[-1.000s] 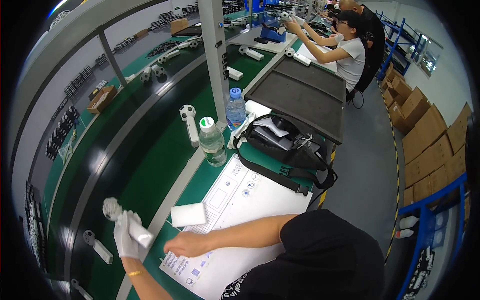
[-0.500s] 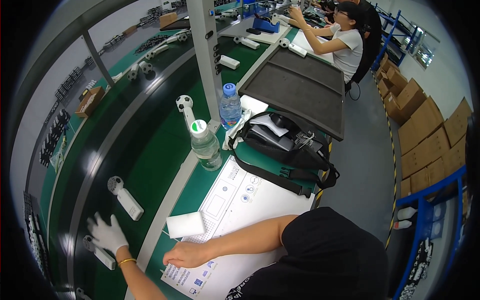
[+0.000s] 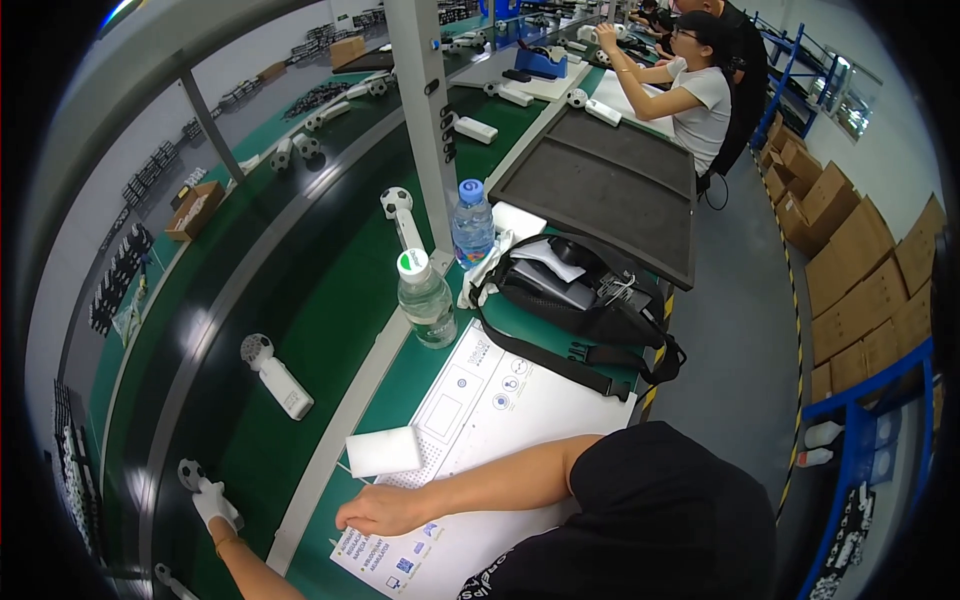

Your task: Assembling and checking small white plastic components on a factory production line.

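Observation:
My left hand (image 3: 212,503), in a white glove, is closed around the white handle of a handheld device with a soccer-ball-patterned round head (image 3: 190,474). The device lies low on the dark green conveyor belt, its handle mostly hidden by the hand. Farther up the belt rests a similar white device with a speckled round head (image 3: 283,388). My bare right hand (image 3: 385,510) is curled closed on a printed white sheet (image 3: 440,548); whatever its fingers hold, if anything, is hidden. Just beyond it sits a white block (image 3: 384,452).
A clear bottle (image 3: 428,305) and a blue-capped bottle (image 3: 472,228) stand beside a metal post (image 3: 425,120). A black bag (image 3: 580,280) with straps lies by a dark tray (image 3: 610,180). Co-workers (image 3: 700,95) are farther along the line. Cardboard boxes (image 3: 850,250) line the right wall.
My left hand, open and spread above the nearer device before, has come down and closed around its handle. My right hand keeps its place on the sheet. The whole view has shifted slightly.

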A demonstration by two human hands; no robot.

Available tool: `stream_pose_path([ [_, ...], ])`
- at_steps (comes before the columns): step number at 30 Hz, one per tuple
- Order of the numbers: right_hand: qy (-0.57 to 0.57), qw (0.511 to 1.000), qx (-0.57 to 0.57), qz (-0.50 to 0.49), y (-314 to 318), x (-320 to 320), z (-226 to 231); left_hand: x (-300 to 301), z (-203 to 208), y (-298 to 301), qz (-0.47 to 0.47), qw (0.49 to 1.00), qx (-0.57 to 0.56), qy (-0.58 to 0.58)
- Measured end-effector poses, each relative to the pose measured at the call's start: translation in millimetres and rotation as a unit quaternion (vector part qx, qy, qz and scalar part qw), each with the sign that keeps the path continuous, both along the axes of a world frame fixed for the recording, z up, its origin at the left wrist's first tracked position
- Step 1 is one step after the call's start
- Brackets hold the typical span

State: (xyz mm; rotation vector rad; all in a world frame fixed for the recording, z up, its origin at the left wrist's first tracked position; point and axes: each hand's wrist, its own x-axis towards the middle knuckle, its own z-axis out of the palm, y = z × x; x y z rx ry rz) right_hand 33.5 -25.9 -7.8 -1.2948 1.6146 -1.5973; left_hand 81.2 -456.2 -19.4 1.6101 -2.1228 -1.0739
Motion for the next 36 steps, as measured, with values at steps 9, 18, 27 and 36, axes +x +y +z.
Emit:
stream_pose_path([
  [9, 0.014, 0.999, 0.018, 0.045, -5.0, -0.1, 0.7, 63.6, 71.1, 198.3, -0.071, 0.842, 0.305, 0.439],
  [18, -0.325, 0.936, -0.103, -0.083, -18.3, -23.6, 87.5, 83.2, 93.6, 312.6, -0.137, 0.968, 0.107, 0.182],
  [27, 0.481, 0.864, -0.135, -0.056, -70.6, 22.8, 112.5, 97.4, 92.5, 335.5, -0.271, 0.945, -0.116, 0.138],
  [36, 0.304, 0.952, 0.005, 0.031, -79.2, 11.5, 114.8, 110.8, 102.2, 340.7, -0.190, 0.978, -0.011, 0.087],
])
